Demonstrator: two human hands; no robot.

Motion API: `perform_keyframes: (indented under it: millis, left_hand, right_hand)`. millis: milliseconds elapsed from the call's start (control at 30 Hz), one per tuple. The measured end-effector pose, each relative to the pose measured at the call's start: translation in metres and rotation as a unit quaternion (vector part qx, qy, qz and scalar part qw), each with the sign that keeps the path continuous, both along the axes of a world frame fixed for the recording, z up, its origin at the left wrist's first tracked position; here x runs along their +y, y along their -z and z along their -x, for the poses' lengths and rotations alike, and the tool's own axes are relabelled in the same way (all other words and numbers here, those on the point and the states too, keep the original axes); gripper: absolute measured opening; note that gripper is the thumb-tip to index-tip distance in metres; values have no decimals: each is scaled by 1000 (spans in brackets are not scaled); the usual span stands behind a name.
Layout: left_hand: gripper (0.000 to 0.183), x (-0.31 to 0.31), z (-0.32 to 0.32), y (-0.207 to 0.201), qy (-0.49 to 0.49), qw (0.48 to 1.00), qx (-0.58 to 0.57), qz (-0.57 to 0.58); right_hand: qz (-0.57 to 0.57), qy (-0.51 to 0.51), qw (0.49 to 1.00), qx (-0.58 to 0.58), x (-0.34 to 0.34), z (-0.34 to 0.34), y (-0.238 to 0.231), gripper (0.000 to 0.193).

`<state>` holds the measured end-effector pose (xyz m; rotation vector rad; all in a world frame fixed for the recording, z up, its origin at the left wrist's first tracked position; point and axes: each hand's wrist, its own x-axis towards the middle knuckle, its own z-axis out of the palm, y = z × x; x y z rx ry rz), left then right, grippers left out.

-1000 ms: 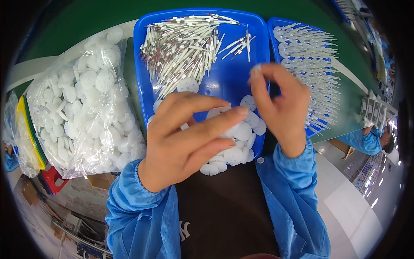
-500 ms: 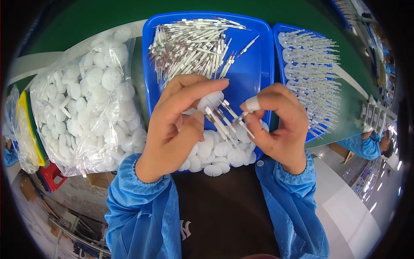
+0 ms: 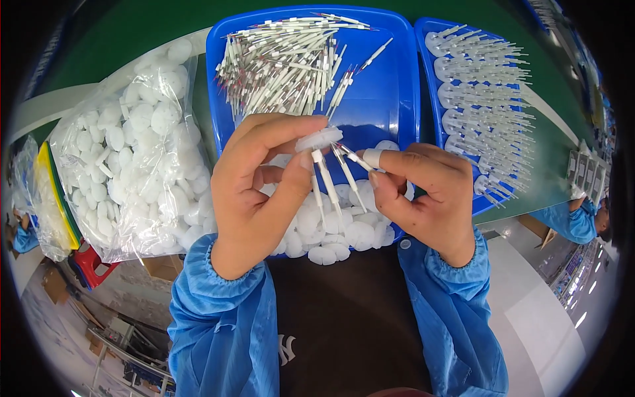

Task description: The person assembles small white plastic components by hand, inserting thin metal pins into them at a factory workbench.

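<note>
Between thumb and fingers, my left hand (image 3: 248,188) grips a white round plastic disc (image 3: 319,138), its rim nearly level. Several slim white rods (image 3: 327,180) hang from its underside. My right hand (image 3: 426,188), with a white wrap on one finger, pinches another slim white rod (image 3: 357,159). That rod slants up to the disc's right edge; whether its tip is seated there I cannot tell. Both hands are above a blue tray (image 3: 387,79). Loose white discs (image 3: 360,233) lie in its near part, and a heap of similar rods (image 3: 281,66) fills the far left.
To the left lies a clear plastic bag (image 3: 142,165) packed with white discs. On the right, a second blue tray (image 3: 424,63) holds rows of discs with rods attached (image 3: 486,99). A red stool (image 3: 92,266) stands lower left; another person's blue sleeve (image 3: 569,221) shows far right.
The disc has turned from tilted to nearly level, so its rods now point down. My right hand's rod has swung up, its tip now at the disc's edge. The whole view has shifted slightly.
</note>
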<state>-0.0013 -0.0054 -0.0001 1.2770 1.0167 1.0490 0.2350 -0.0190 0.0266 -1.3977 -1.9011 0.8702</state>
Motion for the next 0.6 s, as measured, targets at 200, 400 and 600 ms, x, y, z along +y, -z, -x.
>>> perform_keyframes:
  millis: [200, 400, 600]
  left_hand:
    - [37, -2, -5, -3, -30, 997, 58, -40]
    - [39, -3, -3, -3, -7, 999, 50, -7]
    - [37, -5, -7, -4, -18, 996, 88, -23]
  right_hand:
    - [32, 29, 998, 54, -4, 9, 2, 27]
    - [56, 37, 996, 66, -1, 10, -1, 24]
    - [-75, 30, 995, -58, 5, 17, 4, 19]
